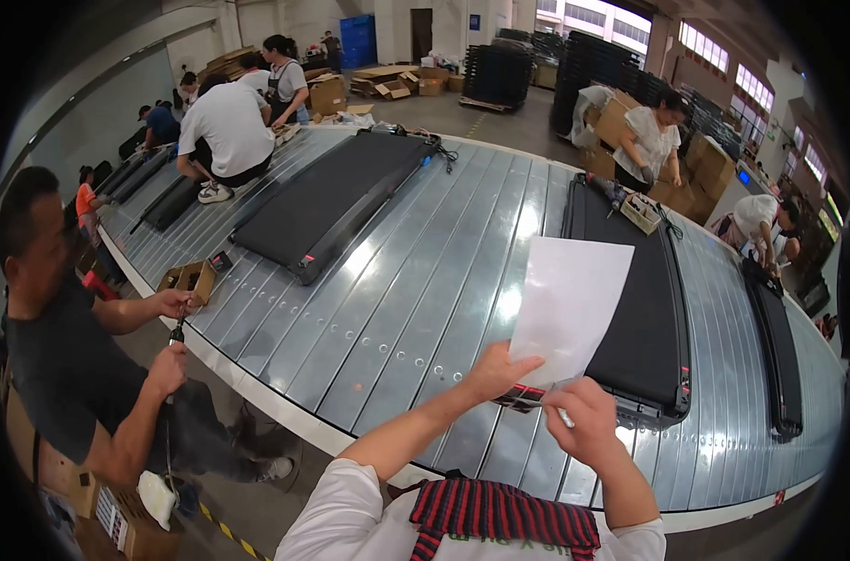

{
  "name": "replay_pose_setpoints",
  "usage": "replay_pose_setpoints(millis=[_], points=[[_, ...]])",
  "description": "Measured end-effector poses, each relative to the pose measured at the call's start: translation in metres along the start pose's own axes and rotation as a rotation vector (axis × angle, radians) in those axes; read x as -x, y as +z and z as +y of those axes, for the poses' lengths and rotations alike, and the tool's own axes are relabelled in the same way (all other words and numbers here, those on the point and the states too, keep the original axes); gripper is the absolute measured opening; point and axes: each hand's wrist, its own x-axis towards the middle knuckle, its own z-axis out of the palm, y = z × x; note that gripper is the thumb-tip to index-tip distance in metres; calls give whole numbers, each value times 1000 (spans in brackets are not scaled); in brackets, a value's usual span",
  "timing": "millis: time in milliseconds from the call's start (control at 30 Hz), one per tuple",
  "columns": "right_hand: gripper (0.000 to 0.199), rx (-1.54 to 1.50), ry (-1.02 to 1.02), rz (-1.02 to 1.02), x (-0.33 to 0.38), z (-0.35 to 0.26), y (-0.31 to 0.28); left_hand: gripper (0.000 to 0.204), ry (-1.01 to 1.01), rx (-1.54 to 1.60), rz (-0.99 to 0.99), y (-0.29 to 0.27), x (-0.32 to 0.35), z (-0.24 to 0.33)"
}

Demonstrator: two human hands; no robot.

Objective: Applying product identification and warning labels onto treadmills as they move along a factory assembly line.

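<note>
While a black treadmill (644, 309) lies flat on the grey slatted conveyor (415, 280), a white sheet (570, 304) is pinched at its lower edge by the left hand (500, 372) and right hand (588, 421), held just above it.

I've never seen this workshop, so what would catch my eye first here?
The white paper sheet held up at centre by the left hand and right hand. Behind it, a black flat treadmill lies on the wide slatted metal conveyor; another treadmill lies farther left.
</note>
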Motion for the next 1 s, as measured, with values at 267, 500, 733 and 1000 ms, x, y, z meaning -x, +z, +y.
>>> replay_pose_setpoints(millis=[267, 500, 733, 1000], points=[[7, -399, 758, 650, 38, 51, -65, 36, -356, -367, -605, -62, -5, 1], [10, -698, 1375, 402, 82, 166, -10, 39, -579, -526, -902, -58, -48, -117], [11, -887, 1549, 209, 92, 251, 76, 4, 125, -1247, -746, -39, -56, -180], [12, -924, 1698, 57, 89, 308, 128, 4, 272, -1126, -675, -31, -99, -182]])
